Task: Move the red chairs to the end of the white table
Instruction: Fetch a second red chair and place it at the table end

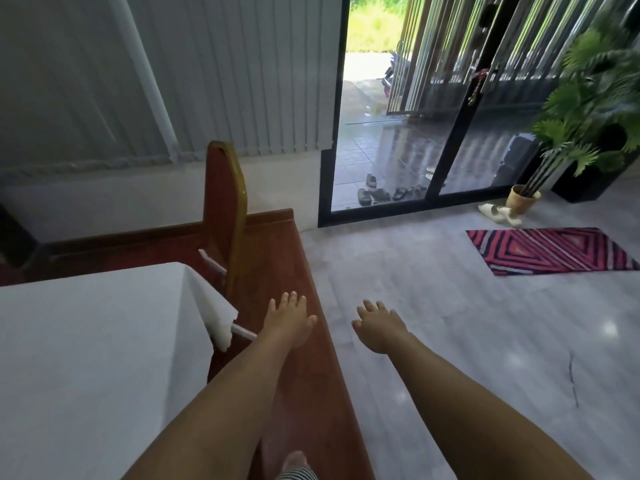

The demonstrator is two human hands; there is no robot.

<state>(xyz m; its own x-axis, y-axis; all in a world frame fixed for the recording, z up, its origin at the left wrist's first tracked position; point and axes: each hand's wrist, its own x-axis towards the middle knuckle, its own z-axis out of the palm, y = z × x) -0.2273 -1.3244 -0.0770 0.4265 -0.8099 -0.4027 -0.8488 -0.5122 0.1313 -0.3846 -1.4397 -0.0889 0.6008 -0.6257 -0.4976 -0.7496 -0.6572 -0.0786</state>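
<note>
Beyond left hand (290,319), red chair (224,202), untouched

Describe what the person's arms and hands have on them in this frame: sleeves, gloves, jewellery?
Both forearms are bare as far as the frame shows. The left hand and right hand wear no gloves, and no watch, bracelet or ring is visible. No sleeve shows.

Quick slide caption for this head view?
Both hands open and empty beside the white table, red chair at its end.

No readable text, labels, brands, numbers or signs appear anywhere in this view — nothing legible on any surface.
</note>
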